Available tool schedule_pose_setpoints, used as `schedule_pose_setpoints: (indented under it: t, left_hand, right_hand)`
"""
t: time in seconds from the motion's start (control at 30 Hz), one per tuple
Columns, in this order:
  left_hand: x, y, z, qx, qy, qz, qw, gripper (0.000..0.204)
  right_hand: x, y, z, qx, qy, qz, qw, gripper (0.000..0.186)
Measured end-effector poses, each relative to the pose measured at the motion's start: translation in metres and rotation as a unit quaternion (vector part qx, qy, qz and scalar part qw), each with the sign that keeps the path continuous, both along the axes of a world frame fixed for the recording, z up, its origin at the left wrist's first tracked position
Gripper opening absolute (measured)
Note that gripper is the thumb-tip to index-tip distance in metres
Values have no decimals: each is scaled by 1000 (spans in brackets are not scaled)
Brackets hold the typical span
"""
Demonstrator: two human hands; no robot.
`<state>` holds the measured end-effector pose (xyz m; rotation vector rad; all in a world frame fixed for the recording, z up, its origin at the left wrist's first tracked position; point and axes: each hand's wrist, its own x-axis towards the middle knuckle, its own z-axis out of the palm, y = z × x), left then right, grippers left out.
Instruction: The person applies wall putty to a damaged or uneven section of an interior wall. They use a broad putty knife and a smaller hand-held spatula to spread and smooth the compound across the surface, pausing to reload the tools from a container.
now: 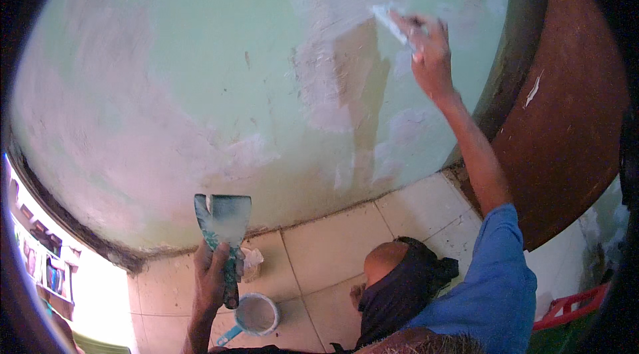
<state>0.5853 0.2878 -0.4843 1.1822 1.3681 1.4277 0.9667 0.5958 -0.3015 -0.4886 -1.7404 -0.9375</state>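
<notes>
My left hand [210,273] is closed around the handle of a wide putty knife [228,215], held upright in front of the wall's foot. Whitish filler smears its metal blade. My right arm reaches up to the wall [213,74], and my right hand [432,54] grips a flat filling blade [391,23] coated in white. That blade lies against or very near the wall; slight blur hides the exact contact. Below and left of it runs a darker, damp-looking patch [359,67], bordered by whitish filler on the green paint.
A round pot [257,314] with a blue handle stands on the tiled floor [333,287], near a crumpled whitish packet [251,263]. My bent knee [386,261] is close to the wall. A brown door-like panel [566,101] borders the right; a red plastic object [572,305] sits lower right.
</notes>
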Motion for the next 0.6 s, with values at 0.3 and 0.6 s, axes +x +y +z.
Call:
schedule_pose_setpoints:
  t: [0.3, 0.6]
  left_hand:
    - [8, 0, 17, -51, 8, 11, 999, 23]
    - [5, 0, 16, -43, -5, -4, 999, 21]
  right_hand:
    - [6, 72, -12, 62, 0, -230, 971, 80]
    - [19, 30, 42, -62, 152, -181, 970, 54]
